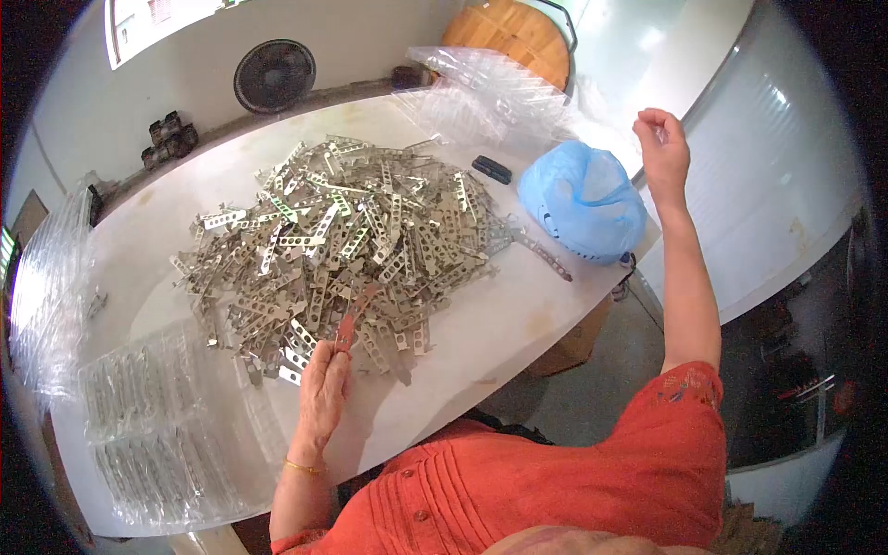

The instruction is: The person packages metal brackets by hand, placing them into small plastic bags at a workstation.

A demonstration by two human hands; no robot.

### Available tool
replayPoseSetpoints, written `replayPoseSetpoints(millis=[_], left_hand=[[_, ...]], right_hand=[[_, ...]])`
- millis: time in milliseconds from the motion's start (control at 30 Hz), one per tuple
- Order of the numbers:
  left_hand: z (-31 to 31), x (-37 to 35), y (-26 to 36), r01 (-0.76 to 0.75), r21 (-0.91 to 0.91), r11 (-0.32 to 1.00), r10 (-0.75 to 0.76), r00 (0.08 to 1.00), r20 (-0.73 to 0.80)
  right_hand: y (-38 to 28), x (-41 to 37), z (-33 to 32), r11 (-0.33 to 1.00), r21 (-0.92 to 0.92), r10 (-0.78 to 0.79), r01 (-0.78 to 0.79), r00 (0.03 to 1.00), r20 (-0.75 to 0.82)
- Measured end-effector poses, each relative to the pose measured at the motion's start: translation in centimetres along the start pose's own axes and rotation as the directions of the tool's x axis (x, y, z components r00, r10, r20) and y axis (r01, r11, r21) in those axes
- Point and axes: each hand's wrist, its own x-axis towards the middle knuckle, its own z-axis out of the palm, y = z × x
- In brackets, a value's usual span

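A large heap of perforated metal strips covers the middle of the white table. At the heap's near edge my left hand pinches one metal strip, which points up and away over the pile. My right hand is raised beyond the table's right side, above a blue bag-like cover. Its fingers curl towards the thumb, and whether anything small sits between them is not clear. A single strip lies apart, right of the heap.
Filled clear plastic trays lie at the near left. More clear plastic stands at the far left edge, and a stack of it at the back. A black object rests beside the blue cover. A fan is behind the table.
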Motion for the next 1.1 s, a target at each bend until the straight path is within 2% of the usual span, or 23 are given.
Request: replayPoseSetpoints(millis=[33,100,133,200,267,300,333,367,400,467,500,533,567,667,733,800,867,900,933,1000,1033,1067,1100], left_hand=[[0.0,0.1,-0.2,0.014,-0.010,1.000,-0.014,1.000,0.002],[0.0,0.4,-0.7,0.028,-0.012,1.000,-0.028,1.000,-0.011],[0.0,0.6,-0.9,0.010,-0.056,0.998,-0.010,1.000,0.009],[-0.2,0.2,-0.3,0.006,-0.086,0.996,-0.007,1.000,-0.009],[-0.1,-0.1,1.4,0.006,-0.124,0.992,0.001,0.998,0.060],[-0.3,-0.1,2.2,0.019,-0.110,0.994,-0.017,1.000,0.017],[-0.5,-0.1,2.9,0.030,-0.186,0.982,-0.023,0.999,0.042],[-0.6,-0.2,3.3,0.041,-0.263,0.964,-0.025,0.998,0.064],[-0.7,-0.3,3.4,0.046,-0.253,0.966,-0.044,0.999,0.013],[-1.5,-0.2,3.8,-0.037,-0.338,0.940,0.047,0.999,0.021],[-1.9,-0.2,3.8,-0.056,-0.318,0.947,0.042,0.998,-0.049],[-2.3,-0.3,3.8,-0.098,-0.323,0.941,0.101,0.995,-0.008],[-2.5,-0.4,3.7,-0.137,-0.327,0.935,0.157,0.987,0.036],[-3.2,-0.6,3.6,-0.094,-0.305,0.948,0.132,0.985,0.109],[-2.7,-0.6,3.1,-0.115,-0.274,0.955,0.133,0.990,0.048],[-2.6,-0.5,2.5,-0.071,-0.219,0.973,0.080,0.996,0.029],[-2.6,0.0,2.0,-0.039,-0.159,0.987,0.052,0.996,0.078],[-2.5,0.1,1.5,-0.072,-0.121,0.990,0.082,0.994,0.073],[-2.5,0.3,1.6,-0.077,-0.113,0.991,0.083,0.995,0.052],[-2.4,0.3,2.2,-0.089,-0.083,0.993,0.093,0.994,0.048],[-2.5,0.1,2.8,-0.048,-0.104,0.993,0.052,0.998,0.039],[-2.6,0.2,2.6,-0.050,-0.103,0.993,0.053,0.998,0.018],[-2.6,0.2,2.3,-0.045,-0.133,0.990,0.048,0.999,0.020]], right_hand=[[-1.8,-0.2,0.0,1.000,0.004,0.001,-0.001,1.000,0.001],[-5.5,-1.3,0.5,0.916,0.385,0.092,-0.117,0.992,0.084],[-6.6,-1.8,1.1,0.907,0.403,0.090,-0.119,0.992,0.090],[-9.0,-3.5,3.0,0.725,0.642,0.121,-0.250,0.964,0.238],[-11.3,-5.7,4.9,0.648,0.676,0.164,-0.350,0.931,0.324],[-11.4,-6.8,6.4,0.551,0.726,0.128,-0.411,0.902,0.413],[-12.2,-7.9,7.7,0.448,0.758,0.077,-0.475,0.865,0.496],[-13.8,-9.5,8.6,0.421,0.739,0.114,-0.526,0.839,0.532],[-14.6,-11.0,9.1,0.385,0.744,0.088,-0.545,0.825,0.559],[-16.3,-13.5,10.4,0.550,0.613,-0.037,-0.567,0.717,0.696],[-17.2,-14.7,10.8,0.532,0.584,-0.059,-0.613,0.661,0.748],[-17.7,-15.9,11.2,0.517,0.549,-0.085,-0.657,0.599,0.796],[-17.7,-17.3,11.9,0.500,0.558,-0.125,-0.662,0.582,0.803],[-17.7,-20.3,13.4,0.504,0.553,-0.198,-0.664,0.534,0.822],[-18.1,-21.2,13.8,0.489,0.550,-0.236,-0.677,0.505,0.830],[-18.1,-22.0,13.8,0.489,0.541,-0.241,-0.684,0.490,0.838],[-18.1,-22.6,14.0,0.461,0.535,-0.239,-0.708,0.482,0.843],[-17.6,-22.7,14.1,0.541,0.539,-0.259,-0.646,0.481,0.837],[-17.3,-22.9,14.2,0.531,0.549,-0.279,-0.646,0.479,0.832],[-16.7,-23.1,14.5,0.554,0.585,-0.288,-0.592,0.523,0.802],[-17.1,-22.9,14.3,0.579,0.587,-0.258,-0.565,0.556,0.790],[-17.1,-23.0,14.6,0.572,0.595,-0.277,-0.565,0.549,0.788],[-17.1,-23.3,14.7,0.545,0.604,-0.222,-0.581,0.595,0.772]])
